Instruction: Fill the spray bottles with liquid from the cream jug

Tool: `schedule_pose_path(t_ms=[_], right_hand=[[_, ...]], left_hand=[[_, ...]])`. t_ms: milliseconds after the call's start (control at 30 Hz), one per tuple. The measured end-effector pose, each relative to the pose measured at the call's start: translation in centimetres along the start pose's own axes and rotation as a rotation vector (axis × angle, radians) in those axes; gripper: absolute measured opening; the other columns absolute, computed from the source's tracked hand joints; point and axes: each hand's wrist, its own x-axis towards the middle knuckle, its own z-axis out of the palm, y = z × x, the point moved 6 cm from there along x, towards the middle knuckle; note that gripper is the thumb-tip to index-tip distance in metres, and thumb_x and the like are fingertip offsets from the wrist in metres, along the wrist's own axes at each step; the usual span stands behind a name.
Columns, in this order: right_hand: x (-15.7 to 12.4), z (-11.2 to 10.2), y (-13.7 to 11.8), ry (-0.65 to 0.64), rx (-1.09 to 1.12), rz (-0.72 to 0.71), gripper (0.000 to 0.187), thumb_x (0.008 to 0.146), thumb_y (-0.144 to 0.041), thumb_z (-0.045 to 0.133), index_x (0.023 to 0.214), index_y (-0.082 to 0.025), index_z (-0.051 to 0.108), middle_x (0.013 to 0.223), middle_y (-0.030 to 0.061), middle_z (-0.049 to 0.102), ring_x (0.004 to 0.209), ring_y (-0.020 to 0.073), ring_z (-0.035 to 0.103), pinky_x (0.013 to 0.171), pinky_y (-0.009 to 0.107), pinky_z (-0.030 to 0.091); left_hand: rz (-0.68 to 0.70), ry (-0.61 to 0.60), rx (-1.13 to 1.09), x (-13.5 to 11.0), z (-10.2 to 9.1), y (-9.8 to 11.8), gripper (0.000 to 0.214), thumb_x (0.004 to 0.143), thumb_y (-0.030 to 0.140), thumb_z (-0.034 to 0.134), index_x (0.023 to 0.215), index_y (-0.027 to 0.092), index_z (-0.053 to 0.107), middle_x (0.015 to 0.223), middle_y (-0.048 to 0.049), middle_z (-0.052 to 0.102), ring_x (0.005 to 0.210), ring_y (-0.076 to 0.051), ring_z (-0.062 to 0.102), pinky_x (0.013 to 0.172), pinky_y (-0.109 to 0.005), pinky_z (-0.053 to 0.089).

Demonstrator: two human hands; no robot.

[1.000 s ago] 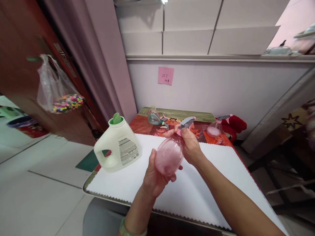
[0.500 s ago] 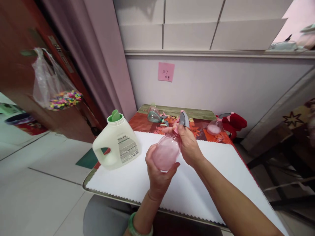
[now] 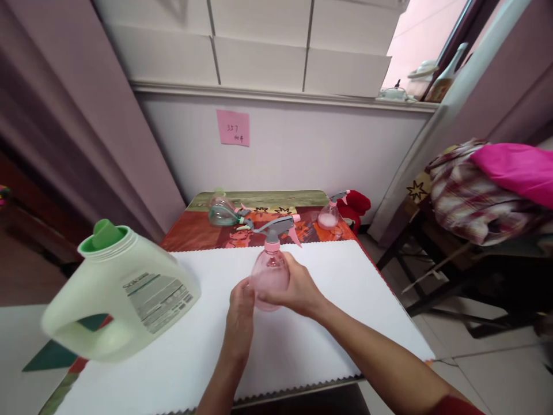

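Upright over the white mat [image 3: 190, 357], a pink see-through spray bottle [image 3: 270, 275] with a grey and pink trigger head is held between my hands. My right hand [image 3: 302, 288] wraps its right side, thumb across the front. Curled against the bottle's lower left side is my left hand [image 3: 241, 311]; its far fingers are partly hidden. Whether the base touches the mat I cannot tell. To the left stands a large pale green jug [image 3: 142, 294] with a green spout insert [image 3: 108, 235].
At the table's back lie clear spray bottles [image 3: 222, 213] on their sides. Another pink spray bottle [image 3: 328, 216] stands at the back right beside a red plush thing [image 3: 356, 207]. A pink note [image 3: 233, 128] is on the wall. Clothes [image 3: 470, 196] are piled at the right.
The spray bottle has gone from tilted to upright and lower. My right hand has shifted from its trigger head to its body, my left from underneath to the side. The view has swung right.
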Motion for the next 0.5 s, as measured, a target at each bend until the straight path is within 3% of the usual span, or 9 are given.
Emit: schedule_pose_path(t_ms=[100,167,300,400,500], right_hand=[[1.2,-4.8,3.5,0.262,-0.149,0.042,0.062,0.056,-0.048,0.09,0.106,-0.026,0.061,0.104,0.0029,0.074,0.093,0.0259,0.069,0.087,0.042,0.055],[2.4,-8.6,6.0,0.383,-0.185,0.095,0.06,0.062,-0.053,0.084,0.107,-0.024,0.057,0.111,0.0069,0.072,0.098,0.0275,0.069,0.088,0.045,0.054],[4.8,-16.7,9.9,0.666,-0.345,0.22,0.075,0.056,-0.05,0.086,0.116,-0.02,0.051,0.122,0.0174,0.067,0.112,0.0362,0.064,0.097,0.051,0.048],[6.5,-20.9,11.6,0.762,-0.404,0.265,0.075,0.059,-0.05,0.082,0.118,-0.02,0.048,0.125,0.0183,0.065,0.115,0.0344,0.063,0.097,0.046,0.047],[7.7,-23.1,13.1,0.796,-0.44,0.285,0.072,0.06,-0.051,0.081,0.116,-0.019,0.048,0.124,0.0181,0.066,0.112,0.0314,0.063,0.094,0.041,0.048]], left_hand=[[-0.01,-0.008,0.25,0.9,-0.8,-0.9,0.064,0.085,0.067,0.061,0.128,0.019,0.057,0.134,-0.0167,0.059,0.112,-0.031,0.065,0.094,-0.051,0.054],[0.088,-0.021,0.386,1.4,-1.5,-0.8,0.057,0.084,0.064,0.062,0.12,0.02,0.061,0.131,-0.0151,0.06,0.108,-0.03,0.066,0.09,-0.05,0.055],[0.199,0.029,0.58,2.2,-3.5,-1.6,0.049,0.083,0.062,0.06,0.107,0.02,0.066,0.123,-0.0137,0.062,0.096,-0.029,0.065,0.078,-0.046,0.056],[0.188,0.066,0.654,2.8,-4.6,-3.1,0.045,0.084,0.059,0.058,0.102,0.018,0.066,0.119,-0.0146,0.063,0.09,-0.027,0.065,0.072,-0.043,0.056],[0.209,0.078,0.671,3.1,-5.0,-4.1,0.041,0.086,0.056,0.057,0.1,0.019,0.067,0.119,-0.0135,0.063,0.092,-0.027,0.065,0.074,-0.042,0.056]])
